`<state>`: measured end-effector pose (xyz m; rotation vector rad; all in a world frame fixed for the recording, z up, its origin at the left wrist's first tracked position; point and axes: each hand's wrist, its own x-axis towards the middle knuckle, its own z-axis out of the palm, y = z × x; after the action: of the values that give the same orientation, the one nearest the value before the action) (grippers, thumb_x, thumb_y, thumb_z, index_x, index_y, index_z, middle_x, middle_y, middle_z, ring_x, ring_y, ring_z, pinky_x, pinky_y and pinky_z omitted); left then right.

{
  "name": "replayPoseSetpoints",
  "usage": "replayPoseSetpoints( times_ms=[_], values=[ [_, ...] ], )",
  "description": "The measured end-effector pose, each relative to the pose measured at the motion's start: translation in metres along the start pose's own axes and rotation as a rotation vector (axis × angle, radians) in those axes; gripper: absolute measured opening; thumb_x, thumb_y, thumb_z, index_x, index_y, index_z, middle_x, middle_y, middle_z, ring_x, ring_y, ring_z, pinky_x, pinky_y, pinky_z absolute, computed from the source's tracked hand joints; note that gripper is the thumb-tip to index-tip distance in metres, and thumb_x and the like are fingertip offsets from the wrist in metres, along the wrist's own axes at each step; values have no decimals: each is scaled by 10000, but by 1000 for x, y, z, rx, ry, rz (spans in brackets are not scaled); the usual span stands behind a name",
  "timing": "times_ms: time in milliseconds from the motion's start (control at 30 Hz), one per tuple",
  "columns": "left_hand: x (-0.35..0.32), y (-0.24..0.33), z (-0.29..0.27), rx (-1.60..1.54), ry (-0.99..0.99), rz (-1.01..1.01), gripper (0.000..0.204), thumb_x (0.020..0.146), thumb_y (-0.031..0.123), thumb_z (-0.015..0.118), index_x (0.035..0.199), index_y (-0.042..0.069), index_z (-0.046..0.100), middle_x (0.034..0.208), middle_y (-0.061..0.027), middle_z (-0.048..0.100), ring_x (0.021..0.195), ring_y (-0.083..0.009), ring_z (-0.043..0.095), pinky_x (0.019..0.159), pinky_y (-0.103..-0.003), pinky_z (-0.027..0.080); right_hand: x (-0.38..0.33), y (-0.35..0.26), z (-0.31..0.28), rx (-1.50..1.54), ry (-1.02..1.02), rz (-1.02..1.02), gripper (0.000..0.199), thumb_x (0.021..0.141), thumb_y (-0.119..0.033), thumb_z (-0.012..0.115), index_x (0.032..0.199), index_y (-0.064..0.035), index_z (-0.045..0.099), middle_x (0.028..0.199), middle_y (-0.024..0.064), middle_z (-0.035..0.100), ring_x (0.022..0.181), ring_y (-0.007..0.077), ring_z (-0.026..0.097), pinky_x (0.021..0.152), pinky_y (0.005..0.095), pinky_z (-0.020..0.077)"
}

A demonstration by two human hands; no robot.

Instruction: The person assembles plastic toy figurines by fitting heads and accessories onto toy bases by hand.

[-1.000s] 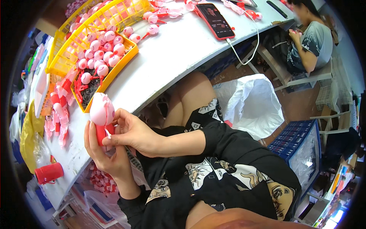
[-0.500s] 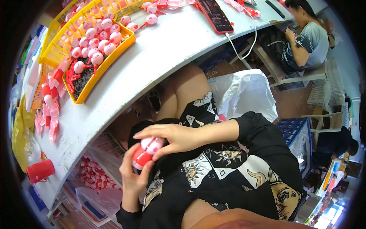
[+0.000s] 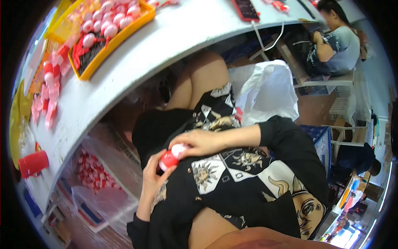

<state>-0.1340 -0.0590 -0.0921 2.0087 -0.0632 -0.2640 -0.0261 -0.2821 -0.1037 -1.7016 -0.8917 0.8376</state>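
In front of my body, over my lap, I hold a small rounded plastic toy [image 3: 168, 160], red at one end and pale pink at the other. My left hand [image 3: 154, 175] is closed round the red end, with the thumb and fingers on its sides. From the right, my right hand [image 3: 200, 143] grips the pink end, fingers over the top. The hands partly cover the toy, and its fine detail is blurred.
A yellow basket [image 3: 120, 39] of pink balls with red parts sits on the white table [image 3: 137, 62]. Also there are red and pink pieces [image 3: 49, 89], a red mug [image 3: 33, 164] and a phone [image 3: 246, 9]. Below lies a bag of pieces [image 3: 95, 172]; another person [image 3: 338, 45] sits at right.
Both hands have moved a little right with the toy. The right hand now covers more of the pink end. The view has shifted, so the table sits higher in the picture.
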Motion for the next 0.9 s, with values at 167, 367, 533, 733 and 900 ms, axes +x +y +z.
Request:
replayPoseSetpoints(
  times_ms=[167,367,533,733,900],
  values=[
    [0,-9,10,40,71,211,492,724,112,807,1145,-3,582,1064,-158,623,968,-291,621,840,-340,489,5,-8,7,-260,47,-182,326,758,-207,718,1000,-11,622,967,160,623,950,345,588,836,416,477],
    [-3,-6,11,101,77,154,463,721,134,805,1109,-3,592,980,-146,615,879,-278,632,775,-333,504,5,-6,16,-262,42,-116,303,760,-128,722,1019,-17,612,995,114,638,952,318,597,834,382,482],
    [2,-2,6,95,45,66,466,744,123,796,1131,-6,571,1032,-121,621,939,-238,640,817,-323,514,11,-11,9,-251,9,-33,360,781,-107,717,1107,-26,588,1081,100,632,1010,266,601,861,354,483],
    [10,-23,24,-857,211,-142,362,861,24,680,1156,-7,473,1147,-127,577,1046,-173,597,882,-295,520,23,7,2,948,216,198,423,954,-193,562,1320,-13,451,1335,137,513,1240,191,490,1064,339,378],
    [29,-12,36,-1195,201,-283,328,888,44,647,1170,11,481,1150,-96,585,1028,-137,600,861,-264,514,45,11,5,1067,316,127,431,983,-290,513,1300,-3,460,1300,144,542,1169,196,551,1011,340,426]
  ],
)
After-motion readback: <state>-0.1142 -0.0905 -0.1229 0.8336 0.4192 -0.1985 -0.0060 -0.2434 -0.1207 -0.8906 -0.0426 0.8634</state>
